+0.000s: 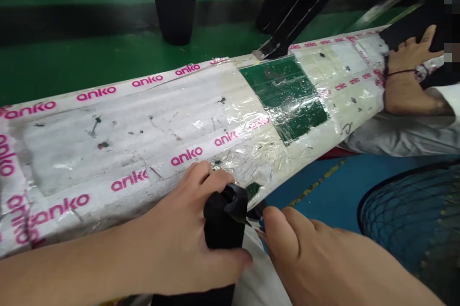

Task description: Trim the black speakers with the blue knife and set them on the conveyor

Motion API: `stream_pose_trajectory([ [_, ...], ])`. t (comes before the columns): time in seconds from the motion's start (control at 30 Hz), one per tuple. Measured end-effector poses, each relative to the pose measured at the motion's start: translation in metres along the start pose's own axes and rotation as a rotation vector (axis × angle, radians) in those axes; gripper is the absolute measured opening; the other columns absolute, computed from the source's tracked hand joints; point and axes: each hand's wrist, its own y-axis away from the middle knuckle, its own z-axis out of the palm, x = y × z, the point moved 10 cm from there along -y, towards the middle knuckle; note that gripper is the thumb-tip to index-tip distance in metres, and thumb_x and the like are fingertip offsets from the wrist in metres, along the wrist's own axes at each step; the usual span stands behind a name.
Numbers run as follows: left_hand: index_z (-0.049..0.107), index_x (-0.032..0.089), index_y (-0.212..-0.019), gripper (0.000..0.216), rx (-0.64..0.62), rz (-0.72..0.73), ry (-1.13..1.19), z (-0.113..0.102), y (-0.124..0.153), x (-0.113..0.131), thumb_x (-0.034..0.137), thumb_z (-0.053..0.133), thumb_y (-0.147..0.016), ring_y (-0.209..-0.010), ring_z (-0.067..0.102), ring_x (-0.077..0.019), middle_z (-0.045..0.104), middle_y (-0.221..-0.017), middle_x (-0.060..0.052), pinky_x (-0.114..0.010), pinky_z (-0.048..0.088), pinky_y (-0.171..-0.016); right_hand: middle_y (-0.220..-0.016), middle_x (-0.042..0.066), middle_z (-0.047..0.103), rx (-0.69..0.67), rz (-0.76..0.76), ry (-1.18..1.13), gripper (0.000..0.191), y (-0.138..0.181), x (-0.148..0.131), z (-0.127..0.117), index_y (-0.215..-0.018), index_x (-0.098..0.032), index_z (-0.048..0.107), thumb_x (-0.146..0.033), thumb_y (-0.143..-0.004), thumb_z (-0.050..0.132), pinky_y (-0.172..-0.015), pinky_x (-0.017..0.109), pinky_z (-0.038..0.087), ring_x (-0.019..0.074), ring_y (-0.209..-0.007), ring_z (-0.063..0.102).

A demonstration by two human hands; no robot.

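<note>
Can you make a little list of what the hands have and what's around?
Table: covered in clear tape and pink anko tape
Left hand: grips a black piece at the table edge
Right hand: fingertips beside it, at something small, too blurred to name
Green patch: under the clear tape
Other person's hand: on the table's far right end
Wire fan guard: lower right

Grips a black piece in the left hand at the near edge of the taped bench; sets the right hand thumb-first against a small tool. Co-worker's hand flat at far right end.
</note>
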Motion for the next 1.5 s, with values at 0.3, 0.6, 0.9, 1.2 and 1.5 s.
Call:
stream_pose_trajectory([
  [0.3, 0.058, 0.025, -0.092, 0.036, 0.119, -0.12, 0.15, -0.009, 0.013, -0.02, 0.043, 0.082, -0.072, -0.103, 0.053, -0.0275, 0.056, -0.105, -0.001, -0.044, 0.051, -0.089, -0.07, -0.003, 0.059, 0.067, -0.015, -0.116, 0.031, -0.002, 0.015, -0.013, -0.1, -0.023, 0.049, -0.002, -0.077, 0.045, -0.046, 0.035, 0.03, 0.0175, -0.048, 0.058],
  [0.6, 0.053, 0.024, -0.087, 0.036, 0.103, -0.096, 0.162, -0.006, 0.011, -0.018, 0.033, 0.083, -0.069, -0.1, 0.052, -0.0263, 0.052, -0.101, 0.0, -0.044, 0.05, -0.088, -0.071, -0.002, 0.057, 0.078, -0.005, -0.083, 0.033, 0.003, 0.002, 0.002, -0.104, -0.022, 0.049, -0.005, -0.076, 0.05, -0.052, 0.036, 0.03, 0.0204, -0.053, 0.054],
  [0.9, 0.053, 0.024, -0.089, 0.037, 0.115, -0.096, 0.189, -0.007, 0.009, -0.018, 0.028, 0.083, -0.067, -0.102, 0.053, -0.0272, 0.053, -0.102, 0.0, -0.045, 0.049, -0.09, -0.065, -0.004, 0.056, 0.082, -0.003, -0.075, 0.04, -0.003, 0.002, -0.002, -0.091, -0.026, 0.041, -0.009, -0.057, 0.053, -0.047, 0.036, 0.028, 0.0177, -0.045, 0.051],
  [1.2, 0.054, 0.024, -0.087, 0.036, 0.118, -0.061, 0.207, -0.006, 0.01, -0.017, 0.026, 0.084, -0.067, -0.097, 0.053, -0.0237, 0.052, -0.098, 0.002, -0.042, 0.05, -0.088, -0.069, -0.003, 0.058, 0.056, -0.012, -0.089, 0.038, 0.0, 0.003, 0.002, -0.098, -0.024, 0.047, -0.007, -0.064, 0.048, -0.048, 0.035, 0.031, 0.0164, -0.048, 0.053],
  [1.5, 0.052, 0.023, -0.082, 0.035, 0.137, -0.015, 0.178, -0.008, 0.009, -0.011, 0.024, 0.084, -0.067, -0.095, 0.054, -0.0224, 0.052, -0.094, 0.003, -0.041, 0.05, -0.09, -0.069, -0.002, 0.059, 0.105, -0.012, -0.027, 0.043, 0.003, 0.0, -0.004, -0.102, -0.023, 0.048, -0.007, -0.062, 0.047, -0.048, 0.035, 0.034, 0.0173, -0.048, 0.055],
])
